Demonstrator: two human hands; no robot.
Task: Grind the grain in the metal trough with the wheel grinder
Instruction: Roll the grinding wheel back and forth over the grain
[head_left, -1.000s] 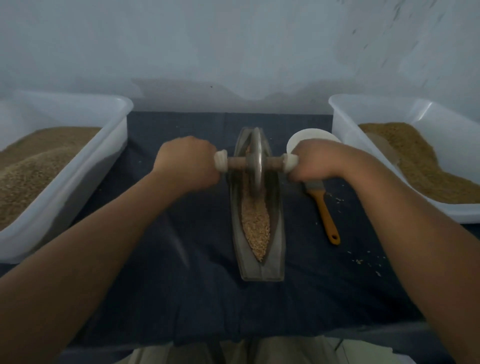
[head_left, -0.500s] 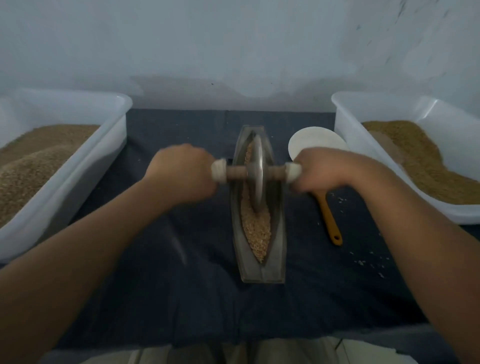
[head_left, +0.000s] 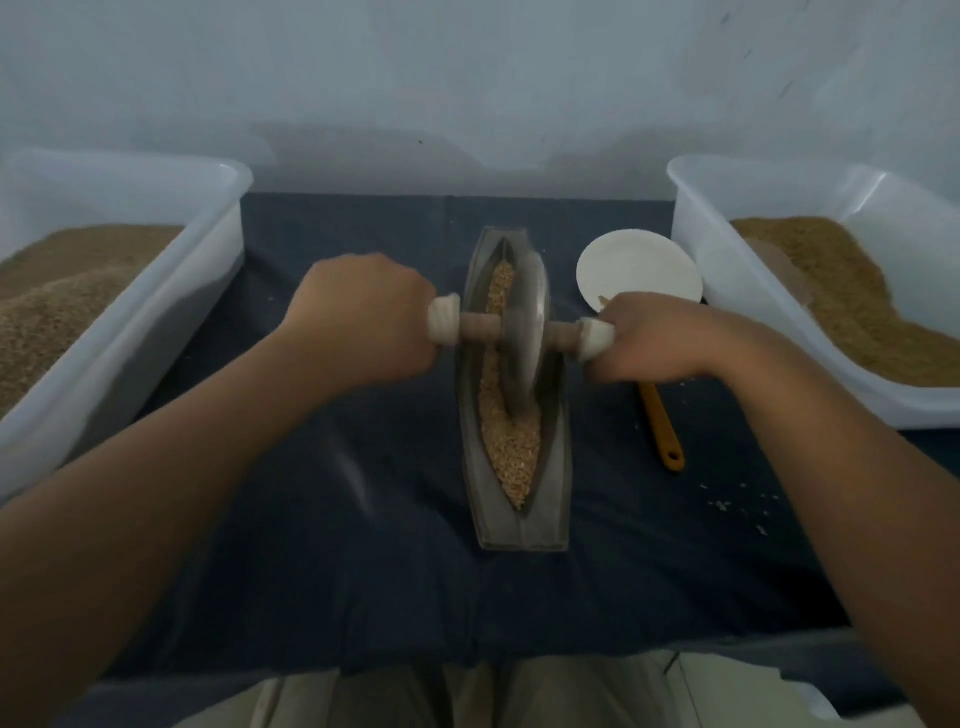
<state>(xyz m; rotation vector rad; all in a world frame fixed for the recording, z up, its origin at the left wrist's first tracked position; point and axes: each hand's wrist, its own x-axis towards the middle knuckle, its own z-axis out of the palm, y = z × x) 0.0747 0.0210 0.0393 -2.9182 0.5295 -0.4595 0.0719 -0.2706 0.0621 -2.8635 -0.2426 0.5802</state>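
A boat-shaped metal trough (head_left: 556, 467) lies lengthwise in the middle of a dark cloth, holding tan grain (head_left: 511, 447). The wheel grinder (head_left: 524, 332), a metal disc on a wooden axle, stands on edge in the trough's middle part. My left hand (head_left: 363, 322) grips the axle's left handle, whose white-wrapped end shows beside my fist. My right hand (head_left: 654, 338) grips the right handle the same way. Both arms reach forward from the bottom corners.
A white bin (head_left: 156, 291) with grain stands at the left and another white bin (head_left: 727, 270) with browner ground grain at the right. A white bowl (head_left: 639, 270) sits behind my right hand. An orange-handled brush (head_left: 662, 431) lies right of the trough. Loose grains dot the cloth.
The wheel has rolled toward me along the trough, from its far end to its middle part, with both hands still gripping the handles. More grain shows behind the wheel.
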